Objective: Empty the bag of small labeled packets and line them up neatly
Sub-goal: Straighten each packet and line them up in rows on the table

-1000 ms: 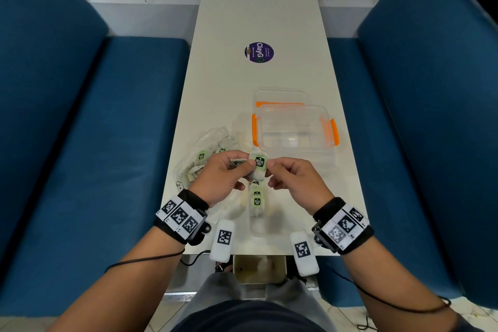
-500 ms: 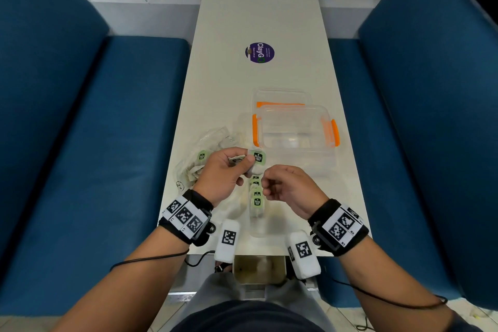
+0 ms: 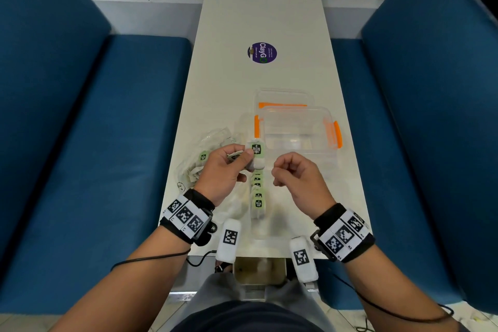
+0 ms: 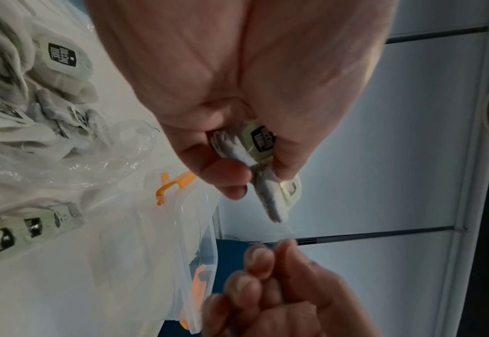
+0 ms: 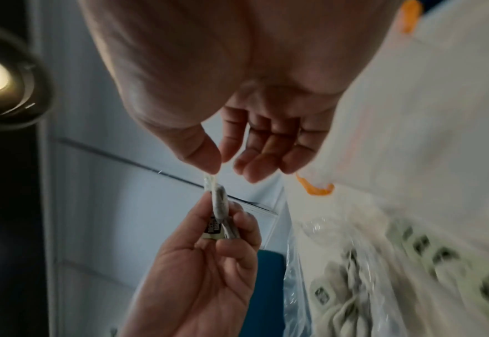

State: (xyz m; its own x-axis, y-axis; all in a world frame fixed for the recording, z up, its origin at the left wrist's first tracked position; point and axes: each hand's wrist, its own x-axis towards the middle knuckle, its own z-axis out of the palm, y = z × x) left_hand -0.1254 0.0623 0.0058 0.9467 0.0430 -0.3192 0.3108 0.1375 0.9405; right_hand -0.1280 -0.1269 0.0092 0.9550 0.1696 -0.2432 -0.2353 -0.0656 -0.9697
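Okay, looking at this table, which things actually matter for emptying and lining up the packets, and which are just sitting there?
Part of the job:
- clear crinkled plastic bag with packets inside
- small green-labelled white packets gripped in the left hand
- row of packets on the white table
- right hand

Lying about:
- clear plastic box with orange clips
- round purple sticker

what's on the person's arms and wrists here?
Bare forearms, no sleeves. Each wrist has a black band carrying white tiles with black square codes. A white block with a square code hangs beside each wrist. Thin black cables trail along both forearms.
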